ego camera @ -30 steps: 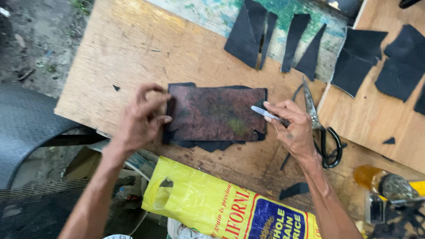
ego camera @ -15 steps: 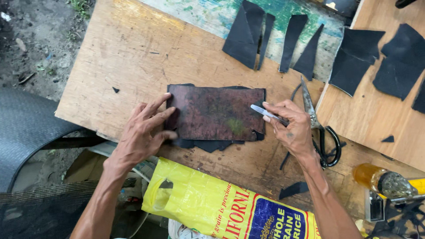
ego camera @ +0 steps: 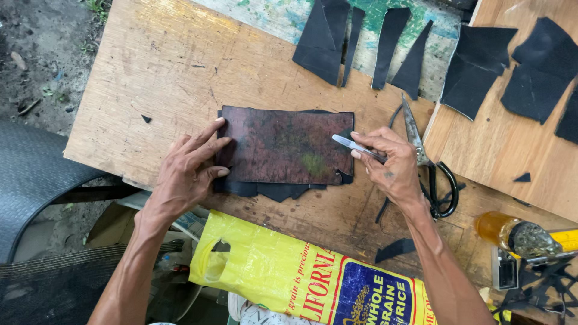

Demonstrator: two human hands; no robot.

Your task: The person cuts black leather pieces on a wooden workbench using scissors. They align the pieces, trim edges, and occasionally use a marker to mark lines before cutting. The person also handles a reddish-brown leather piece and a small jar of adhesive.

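The left hand (ego camera: 186,174) lies flat on the left end of a dark, rusty-looking flat plate (ego camera: 283,144). Its fingers (ego camera: 208,133) are spread out wide and press down; they hold nothing. The plate lies in the middle of the wooden table (ego camera: 156,66). Under it is a black sheet (ego camera: 274,191), and its ragged edge peeks out on the near side.

The right hand (ego camera: 391,165) is at the right end of the plate. Its fingers are closed around a thin silver marking tool (ego camera: 352,143), and the tip rests on the plate.

Just right of that hand lie big scissors (ego camera: 421,156) with black handles. At the far side of the table lie many cut black pieces (ego camera: 328,39). More black pieces (ego camera: 530,66) lie on a wooden board (ego camera: 481,150) at the right.

At the near edge is a yellow and blue sack (ego camera: 301,277). What is in it cannot be seen. Far right and near stands an orange jar (ego camera: 512,232) with a dusty lid; what is inside cannot be told.
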